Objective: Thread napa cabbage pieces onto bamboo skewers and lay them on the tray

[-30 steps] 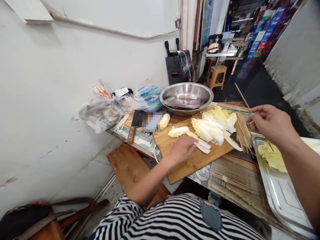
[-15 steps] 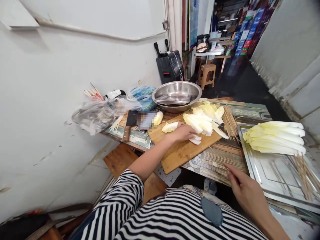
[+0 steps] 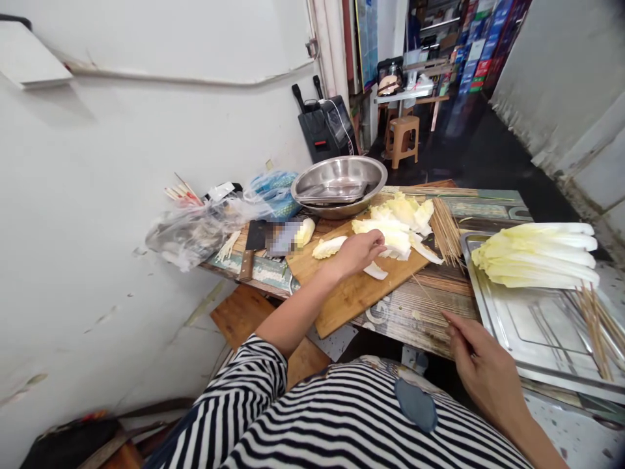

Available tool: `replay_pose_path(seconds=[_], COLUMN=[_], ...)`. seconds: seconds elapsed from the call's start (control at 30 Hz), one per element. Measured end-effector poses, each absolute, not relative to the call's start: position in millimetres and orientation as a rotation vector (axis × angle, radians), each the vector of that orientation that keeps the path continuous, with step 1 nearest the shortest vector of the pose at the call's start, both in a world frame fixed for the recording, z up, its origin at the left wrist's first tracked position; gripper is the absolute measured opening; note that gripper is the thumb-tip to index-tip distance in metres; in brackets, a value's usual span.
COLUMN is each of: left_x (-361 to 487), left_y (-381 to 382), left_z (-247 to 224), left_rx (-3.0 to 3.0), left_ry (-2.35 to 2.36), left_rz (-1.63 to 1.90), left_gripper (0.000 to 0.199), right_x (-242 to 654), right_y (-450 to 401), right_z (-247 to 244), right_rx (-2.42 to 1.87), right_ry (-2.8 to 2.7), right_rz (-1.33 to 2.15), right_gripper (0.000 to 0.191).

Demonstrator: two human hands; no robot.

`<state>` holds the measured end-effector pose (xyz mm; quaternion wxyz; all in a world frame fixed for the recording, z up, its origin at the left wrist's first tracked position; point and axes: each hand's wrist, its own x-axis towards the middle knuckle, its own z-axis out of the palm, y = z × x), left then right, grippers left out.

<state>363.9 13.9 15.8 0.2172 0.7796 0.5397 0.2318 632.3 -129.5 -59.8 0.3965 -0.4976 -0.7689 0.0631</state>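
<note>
My left hand (image 3: 360, 253) is over the wooden cutting board (image 3: 351, 303), its fingers pinched together beside the pile of pale cabbage leaves (image 3: 395, 238); what they hold, if anything, is hidden. One small leaf (image 3: 328, 247) lies left of that hand, and a white strip (image 3: 375, 271) lies just below it. At the table's front edge, my right hand (image 3: 481, 355) pinches a thin wooden skewer (image 3: 426, 291) that points up and left toward the board. More skewers (image 3: 446, 231) lie beyond the board's right side.
A metal tray (image 3: 527, 332) on the right bears long cabbage leaves (image 3: 537, 254) and skewers. Behind the board is a steel basin (image 3: 339, 208). A cleaver (image 3: 248, 260) and plastic bags (image 3: 195, 228) are at the left, by the wall.
My left hand has lifted slightly off the white strip, its fingers now closer together. The skewer in my right hand now shows clearly. The camera view has shifted a little.
</note>
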Motion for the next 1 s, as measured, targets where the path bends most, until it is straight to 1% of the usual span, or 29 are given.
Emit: replay_pose_path(seconds=[0.03, 0.07, 0.1, 0.2, 0.23, 0.37, 0.57, 0.83, 0.93, 1.0], left_x=[367, 370, 375, 392, 398, 413, 413, 416, 403, 387], left_y=[3, -9, -22, -62, -73, -96, -95, -95, -87, -74], left_z=[19, 21, 21, 16, 14, 5, 4, -10, -9, -5], left_rx=[2.0, 1.796, 1.581, 1.058, 0.937, 0.661, 0.672, 0.879, 1.085, 1.375], left_ry=[1.449, 1.362, 1.259, 0.973, 0.919, 0.827, 0.809, 0.825, 0.964, 1.208], left_rz=[0.809, 0.955, 1.028, 1.057, 1.059, 1.043, 1.041, 1.022, 0.984, 0.94], left_gripper=[0.009, 0.011, 0.016, 0.041, 0.047, 0.057, 0.059, 0.055, 0.042, 0.03], right_x=[632, 633, 633, 635, 636, 645, 655, 648, 648, 648], right_y=[-129, -130, -131, -134, -135, -134, -122, -112, -112, -112], right_z=[-53, -46, -39, -21, -19, -26, -49, -50, -49, -48], right_rx=[-1.244, -1.226, -1.205, -1.145, -1.125, -1.092, -1.104, -1.106, -1.197, -1.249], right_ry=[-1.942, -1.94, -1.941, -2.045, -2.109, -2.312, -2.307, -2.274, -2.202, -2.146], right_rz=[0.149, 0.14, 0.138, 0.094, 0.06, -0.043, 0.062, 0.146, 0.137, 0.169], right_gripper=[0.028, 0.026, 0.025, 0.029, 0.032, 0.039, 0.04, 0.04, 0.04, 0.041])
